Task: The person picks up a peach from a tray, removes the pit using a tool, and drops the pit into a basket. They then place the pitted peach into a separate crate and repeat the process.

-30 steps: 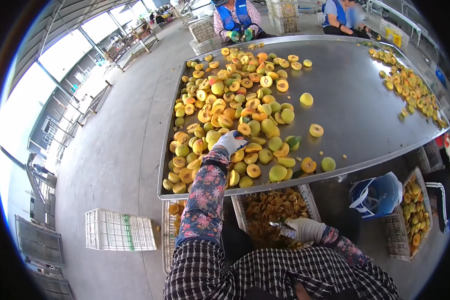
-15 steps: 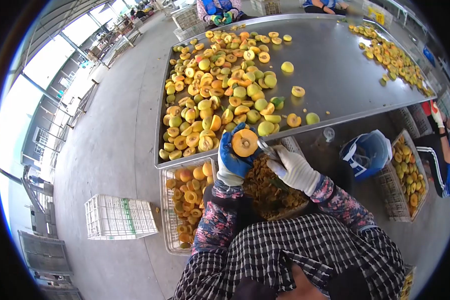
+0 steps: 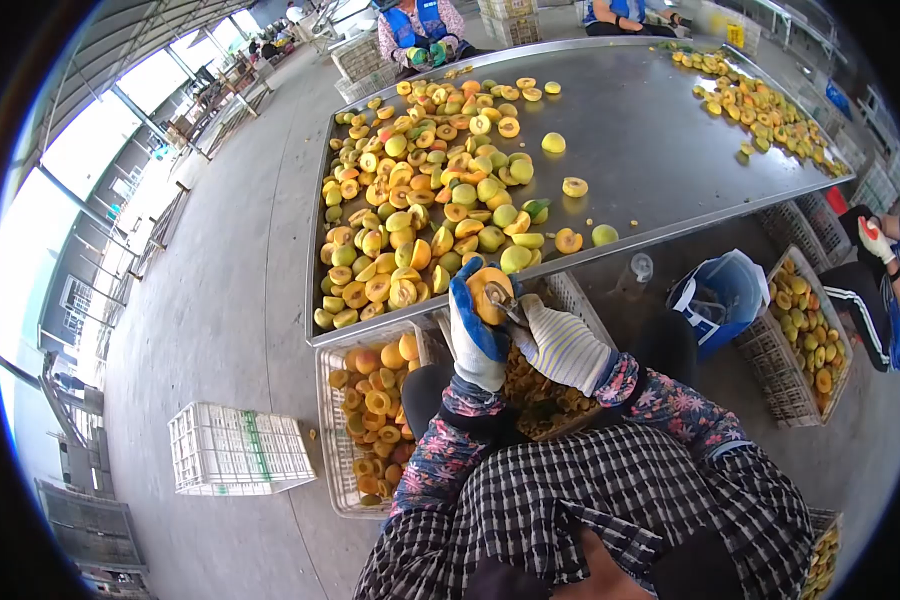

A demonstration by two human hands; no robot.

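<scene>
A halved yellow peach (image 3: 484, 288) sits cut face up in my left hand (image 3: 478, 340), which wears a white glove with a blue palm. My right hand (image 3: 564, 345), in a white knit glove, grips a small metal pitting tool (image 3: 507, 305). Its curved tip touches the middle of the cut face; part of the tool is hidden by my fingers. Both hands are just off the near edge of the metal table (image 3: 630, 130). Many peach halves (image 3: 410, 200) lie piled on its left side. Below my hands is a container of brown scraps (image 3: 542, 395).
A crate (image 3: 328, 430) of peach halves stands by my left leg, and a white crate (image 3: 240, 450) lies farther left. A blue bucket (image 3: 720, 300) and another fruit crate (image 3: 780, 390) are at right. Co-workers sit around the table, one at the far side (image 3: 420, 30).
My right hand has brought the tool's tip onto the peach's cut face. My left hand has turned, tilting the peach toward the tool. The whole view has shifted slightly.
</scene>
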